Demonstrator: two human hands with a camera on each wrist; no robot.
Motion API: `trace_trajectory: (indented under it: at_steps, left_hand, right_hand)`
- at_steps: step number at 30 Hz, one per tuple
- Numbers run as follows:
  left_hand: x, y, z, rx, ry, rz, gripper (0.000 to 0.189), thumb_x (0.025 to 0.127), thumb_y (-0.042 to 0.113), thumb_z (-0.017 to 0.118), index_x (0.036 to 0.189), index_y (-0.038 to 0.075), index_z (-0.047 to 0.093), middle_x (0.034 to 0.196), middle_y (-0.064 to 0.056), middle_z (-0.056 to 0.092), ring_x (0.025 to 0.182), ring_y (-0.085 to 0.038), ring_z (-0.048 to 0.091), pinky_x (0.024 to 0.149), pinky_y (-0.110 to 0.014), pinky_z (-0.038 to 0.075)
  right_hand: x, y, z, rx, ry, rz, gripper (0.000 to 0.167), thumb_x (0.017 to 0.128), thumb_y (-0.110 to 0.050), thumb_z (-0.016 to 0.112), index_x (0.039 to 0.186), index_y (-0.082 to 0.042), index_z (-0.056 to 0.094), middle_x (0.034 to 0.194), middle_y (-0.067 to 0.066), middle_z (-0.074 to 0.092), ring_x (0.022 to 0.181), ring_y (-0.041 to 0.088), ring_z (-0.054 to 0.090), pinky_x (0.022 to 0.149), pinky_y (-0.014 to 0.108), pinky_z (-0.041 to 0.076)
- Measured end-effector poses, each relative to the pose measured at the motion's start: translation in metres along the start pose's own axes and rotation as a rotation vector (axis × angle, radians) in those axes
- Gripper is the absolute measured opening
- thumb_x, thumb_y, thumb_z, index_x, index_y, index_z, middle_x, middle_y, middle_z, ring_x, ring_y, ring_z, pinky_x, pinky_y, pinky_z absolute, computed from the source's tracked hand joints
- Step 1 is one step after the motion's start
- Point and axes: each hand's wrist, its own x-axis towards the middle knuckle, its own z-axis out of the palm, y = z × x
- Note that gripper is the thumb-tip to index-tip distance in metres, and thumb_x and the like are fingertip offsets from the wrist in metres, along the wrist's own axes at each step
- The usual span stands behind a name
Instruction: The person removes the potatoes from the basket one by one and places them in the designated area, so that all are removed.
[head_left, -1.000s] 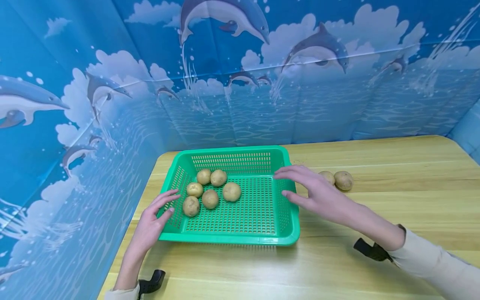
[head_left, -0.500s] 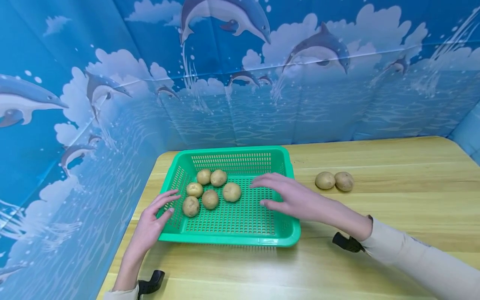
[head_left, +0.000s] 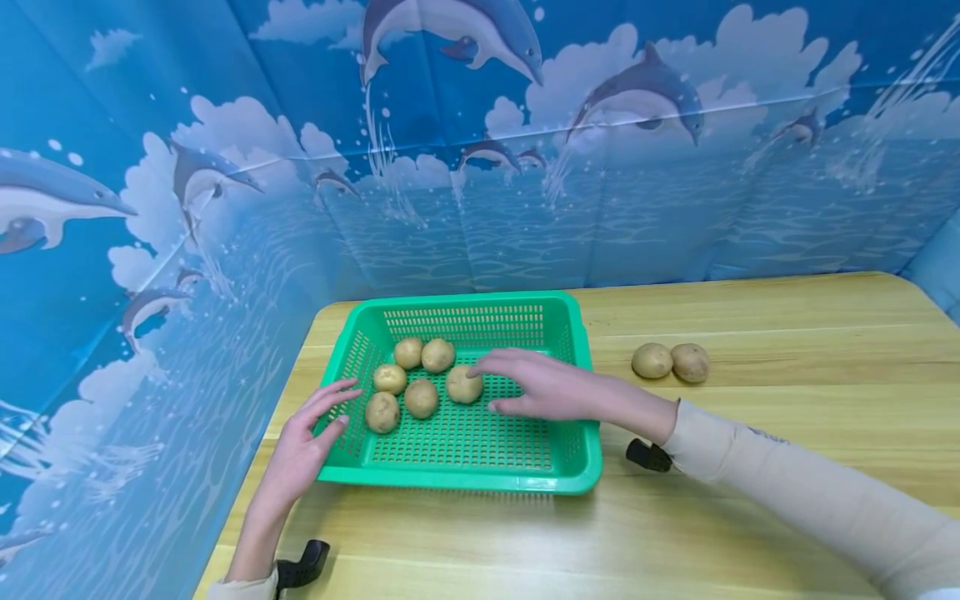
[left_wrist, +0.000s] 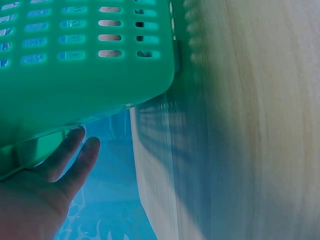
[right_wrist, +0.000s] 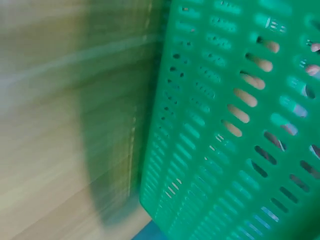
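potatoes (head_left: 421,399) in green basket (head_left: 459,478), right hand (head_left: 538,385) beside one

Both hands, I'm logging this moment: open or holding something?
Left hand: open, at the green basket.
Right hand: open, holding nothing, by a potato.

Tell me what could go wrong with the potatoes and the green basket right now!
The potato under the right grip looks round, so a clumsy bump might roll it into the others. The left grip is at the green basket's left side, near the table's left edge; a hard pull might slide the basket that way. Two potatoes sit outside the basket, with no rim around them, so a knock could start them rolling.
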Motion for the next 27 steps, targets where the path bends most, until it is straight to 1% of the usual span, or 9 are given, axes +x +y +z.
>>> trace_trajectory:
  at_steps: [3, 8, 10, 15, 19, 24, 27]
  left_hand:
    - [0.000, -0.001, 0.000, 0.002, 0.000, 0.003, 0.036, 0.099, 0.001, 0.055, 0.133, 0.008, 0.061, 0.147, -0.003, 0.046, 0.143, -0.030, 0.028, 0.107, -0.066, 0.023]
    - [0.000, -0.001, 0.000, 0.012, 0.000, -0.008, 0.036, 0.099, 0.001, 0.055, 0.133, 0.009, 0.061, 0.147, -0.001, 0.046, 0.142, -0.028, 0.029, 0.108, -0.065, 0.024]
    - [0.000, -0.001, 0.000, 0.016, 0.000, -0.009, 0.035, 0.099, 0.001, 0.055, 0.133, 0.008, 0.061, 0.147, -0.002, 0.046, 0.142, -0.029, 0.029, 0.108, -0.065, 0.024]
    - [0.001, -0.001, 0.000, 0.020, -0.005, -0.010, 0.034, 0.099, 0.003, 0.055, 0.133, 0.008, 0.061, 0.147, -0.002, 0.046, 0.142, -0.030, 0.029, 0.107, -0.065, 0.025]
    - [0.001, 0.000, -0.001, 0.016, -0.004, -0.006, 0.034, 0.099, 0.003, 0.055, 0.132, 0.008, 0.061, 0.147, -0.002, 0.046, 0.143, -0.029, 0.029, 0.107, -0.065, 0.025]
    - [0.000, 0.000, 0.000, 0.014, -0.004, -0.007, 0.034, 0.099, 0.003, 0.055, 0.132, 0.008, 0.062, 0.147, -0.002, 0.046, 0.142, -0.030, 0.029, 0.108, -0.065, 0.025]
    - [0.000, 0.000, 0.000, 0.015, -0.004, -0.003, 0.034, 0.099, 0.002, 0.055, 0.132, 0.008, 0.062, 0.147, -0.002, 0.046, 0.142, -0.030, 0.029, 0.107, -0.065, 0.026]
  right_hand:
    - [0.009, 0.004, 0.001, 0.001, -0.033, 0.025, 0.052, 0.093, -0.028, 0.069, 0.141, -0.013, 0.053, 0.141, 0.001, 0.052, 0.134, 0.021, 0.043, 0.107, 0.040, 0.039]
    - [0.024, 0.010, 0.002, 0.018, -0.083, 0.067, 0.057, 0.093, -0.025, 0.070, 0.144, -0.010, 0.049, 0.144, 0.006, 0.049, 0.135, 0.025, 0.042, 0.107, 0.043, 0.038]
    - [0.029, 0.013, 0.002, 0.034, -0.098, 0.070, 0.058, 0.093, -0.023, 0.070, 0.144, -0.009, 0.048, 0.145, 0.007, 0.048, 0.135, 0.025, 0.042, 0.107, 0.043, 0.038]
    - [0.040, 0.021, 0.004, 0.033, -0.123, 0.053, 0.057, 0.093, -0.021, 0.070, 0.144, -0.008, 0.048, 0.146, 0.007, 0.048, 0.136, 0.023, 0.041, 0.109, 0.040, 0.036]
    - [0.048, 0.025, 0.005, 0.026, -0.157, 0.054, 0.059, 0.093, -0.022, 0.071, 0.145, -0.009, 0.047, 0.148, 0.007, 0.046, 0.137, 0.023, 0.040, 0.109, 0.039, 0.036]
    - [0.054, 0.028, 0.007, 0.044, -0.242, 0.093, 0.061, 0.094, -0.023, 0.069, 0.148, -0.011, 0.043, 0.151, 0.007, 0.042, 0.139, 0.023, 0.037, 0.110, 0.040, 0.034]
    - [0.056, 0.030, 0.009, 0.054, -0.275, 0.106, 0.061, 0.095, -0.022, 0.067, 0.150, -0.013, 0.041, 0.152, 0.007, 0.041, 0.139, 0.024, 0.037, 0.109, 0.040, 0.035]
